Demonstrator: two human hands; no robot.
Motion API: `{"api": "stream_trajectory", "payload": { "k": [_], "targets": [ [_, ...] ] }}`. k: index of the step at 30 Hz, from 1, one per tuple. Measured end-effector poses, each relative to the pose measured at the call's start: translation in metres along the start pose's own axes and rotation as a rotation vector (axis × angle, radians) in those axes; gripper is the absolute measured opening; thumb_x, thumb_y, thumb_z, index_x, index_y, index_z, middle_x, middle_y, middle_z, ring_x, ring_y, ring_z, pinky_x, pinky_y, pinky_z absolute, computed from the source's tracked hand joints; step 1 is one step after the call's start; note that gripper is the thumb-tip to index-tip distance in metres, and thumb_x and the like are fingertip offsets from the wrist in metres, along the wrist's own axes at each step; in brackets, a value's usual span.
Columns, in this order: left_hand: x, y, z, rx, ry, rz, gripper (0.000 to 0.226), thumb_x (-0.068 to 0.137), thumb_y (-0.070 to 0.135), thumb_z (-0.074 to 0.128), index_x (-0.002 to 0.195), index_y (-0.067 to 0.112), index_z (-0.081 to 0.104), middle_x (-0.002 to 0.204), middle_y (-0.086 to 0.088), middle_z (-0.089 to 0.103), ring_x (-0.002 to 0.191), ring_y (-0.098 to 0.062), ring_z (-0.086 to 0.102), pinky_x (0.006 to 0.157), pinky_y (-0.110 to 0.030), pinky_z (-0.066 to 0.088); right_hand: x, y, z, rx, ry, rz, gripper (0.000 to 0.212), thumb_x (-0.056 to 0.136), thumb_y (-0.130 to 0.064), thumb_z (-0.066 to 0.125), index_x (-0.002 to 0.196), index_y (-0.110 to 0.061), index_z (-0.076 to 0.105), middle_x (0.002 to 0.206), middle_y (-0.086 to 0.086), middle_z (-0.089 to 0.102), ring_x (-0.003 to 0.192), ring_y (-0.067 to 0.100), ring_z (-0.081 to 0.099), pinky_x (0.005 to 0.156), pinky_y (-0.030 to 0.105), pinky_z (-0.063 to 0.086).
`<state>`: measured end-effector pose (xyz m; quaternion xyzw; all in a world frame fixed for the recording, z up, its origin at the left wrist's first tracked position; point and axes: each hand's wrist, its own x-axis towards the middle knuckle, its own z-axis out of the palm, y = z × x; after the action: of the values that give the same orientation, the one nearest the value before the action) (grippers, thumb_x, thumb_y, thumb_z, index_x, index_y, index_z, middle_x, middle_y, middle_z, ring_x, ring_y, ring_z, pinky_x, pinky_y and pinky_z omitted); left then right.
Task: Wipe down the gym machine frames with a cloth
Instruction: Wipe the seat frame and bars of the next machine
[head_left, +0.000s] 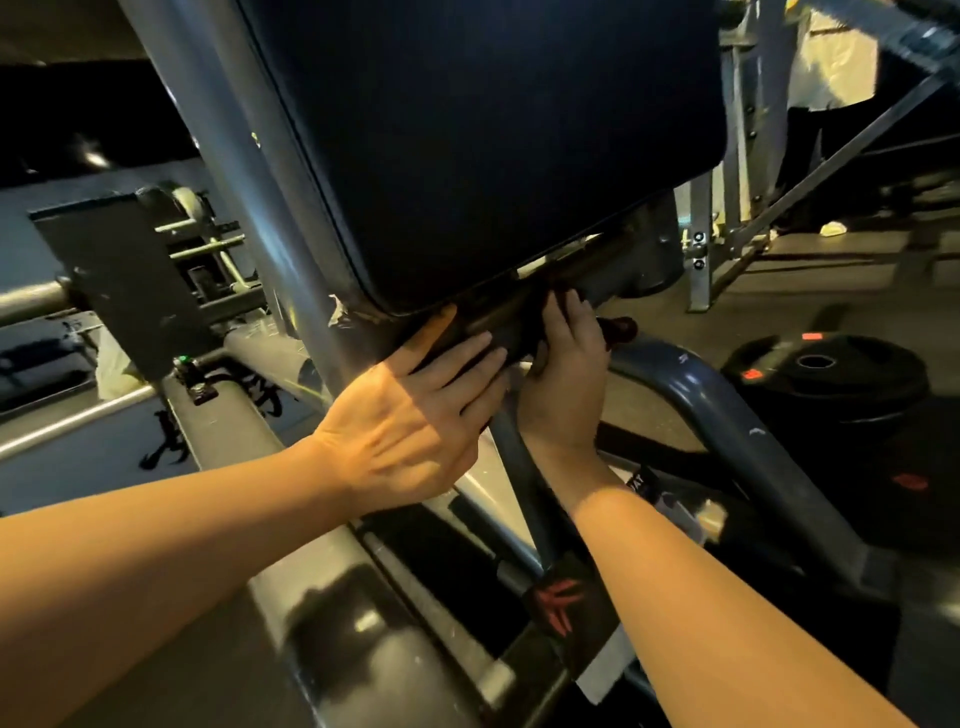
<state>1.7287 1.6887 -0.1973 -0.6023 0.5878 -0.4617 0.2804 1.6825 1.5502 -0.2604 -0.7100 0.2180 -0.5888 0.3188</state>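
Left hand (410, 421) flat against frame bar (488, 332) under dark pad (483, 140); right hand (563, 374) curled around it.

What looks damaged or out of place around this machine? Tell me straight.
The grey upright frame tube has chipped, torn-looking covering right at the lower left corner of the black pad. The curved dark tube shows small paint nicks. A weight plate lies flat on the floor, unracked.

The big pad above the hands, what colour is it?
Dark navy, almost black pad, seen in the head view.
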Motion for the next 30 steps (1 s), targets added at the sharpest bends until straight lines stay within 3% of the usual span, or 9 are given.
{"api": "stream_trajectory", "payload": {
  "k": [2,5,8,11,15,19,22,27,30],
  "targets": [
    [-0.001,0.0,0.0,0.007,-0.066,-0.002,0.054,0.093,0.032,0.03,0.133,0.005,0.054,0.139,-0.017,0.052,0.136,-0.035,0.04,0.119,-0.053,0.001,-0.012,-0.005,0.004,0.072,-0.036,0.002,0.054,0.093,-0.02,0.052,0.146,-0.012,0.043,0.154,0.012,0.036,0.145,0.029,0.026,0.117,0.049,0.029],
    [0.0,0.0,-0.002,0.023,-0.073,-0.006,0.054,0.091,0.031,0.029,0.128,0.005,0.058,0.137,-0.019,0.054,0.133,-0.036,0.044,0.119,-0.054,0.008,0.001,0.004,-0.006,-0.018,-0.098,-0.113,0.05,0.093,-0.021,0.046,0.142,-0.013,0.048,0.15,0.013,0.042,0.141,0.03,0.033,0.113,0.046,0.034],
    [0.003,0.001,-0.007,0.028,-0.104,-0.017,0.053,0.088,0.032,0.035,0.127,0.005,0.059,0.136,-0.02,0.055,0.13,-0.036,0.048,0.116,-0.056,0.014,0.055,0.015,-0.021,0.05,-0.109,0.166,0.04,0.098,-0.012,0.044,0.137,-0.013,0.052,0.142,0.01,0.05,0.133,0.028,0.044,0.109,0.037,0.039],
    [0.004,0.002,-0.009,0.045,-0.165,-0.04,0.056,0.09,0.033,0.03,0.13,0.005,0.057,0.14,-0.02,0.051,0.133,-0.034,0.045,0.119,-0.052,0.004,0.061,0.004,-0.026,0.227,-0.032,0.39,0.042,0.1,-0.009,0.047,0.142,-0.014,0.045,0.141,0.009,0.047,0.132,0.023,0.044,0.102,0.024,0.035],
    [0.006,0.001,-0.006,0.051,-0.238,-0.046,0.064,0.092,0.026,0.01,0.134,0.002,0.053,0.141,-0.02,0.049,0.134,-0.031,0.044,0.119,-0.047,-0.011,0.02,-0.006,-0.02,0.145,-0.183,0.027,0.057,0.095,0.0,0.049,0.149,-0.018,0.038,0.161,0.009,0.02,0.149,0.023,0.015,0.119,0.032,0.018],
    [0.017,0.006,-0.011,0.105,-0.241,-0.085,0.065,0.092,0.034,0.013,0.147,0.004,0.03,0.156,-0.018,0.024,0.145,-0.031,0.023,0.116,-0.048,-0.019,0.08,0.024,-0.033,0.176,-0.223,0.414,0.049,0.096,0.0,0.049,0.144,-0.013,0.046,0.147,0.012,0.045,0.138,0.027,0.04,0.114,0.034,0.032],
    [0.052,0.013,-0.017,0.004,-0.17,-0.087,0.058,0.099,0.03,0.023,0.149,0.006,0.004,0.158,-0.01,-0.003,0.149,-0.027,0.002,0.112,-0.042,-0.019,0.091,0.04,-0.046,0.339,-0.072,0.673,0.038,0.096,-0.001,0.051,0.133,-0.008,0.057,0.131,0.014,0.059,0.126,0.03,0.052,0.108,0.04,0.042],
    [0.129,-0.001,0.015,-0.437,-0.292,-0.272,0.066,0.103,0.017,0.04,0.154,0.028,-0.001,0.161,0.003,-0.012,0.148,-0.021,0.007,0.118,-0.036,0.015,0.077,0.057,-0.058,0.193,-0.013,0.464,0.054,0.096,-0.001,0.05,0.148,-0.01,0.037,0.149,0.014,0.04,0.137,0.027,0.039,0.111,0.03,0.03],
    [0.151,-0.011,0.035,-0.684,-0.366,-0.325,0.066,0.102,0.029,0.041,0.152,0.042,-0.001,0.161,0.002,-0.011,0.148,-0.025,0.0,0.12,-0.043,0.012,0.094,0.066,-0.056,0.17,-0.06,0.244,0.062,0.093,0.004,0.052,0.15,-0.009,0.031,0.156,0.014,0.023,0.144,0.027,0.025,0.117,0.031,0.021]
  ]
}}
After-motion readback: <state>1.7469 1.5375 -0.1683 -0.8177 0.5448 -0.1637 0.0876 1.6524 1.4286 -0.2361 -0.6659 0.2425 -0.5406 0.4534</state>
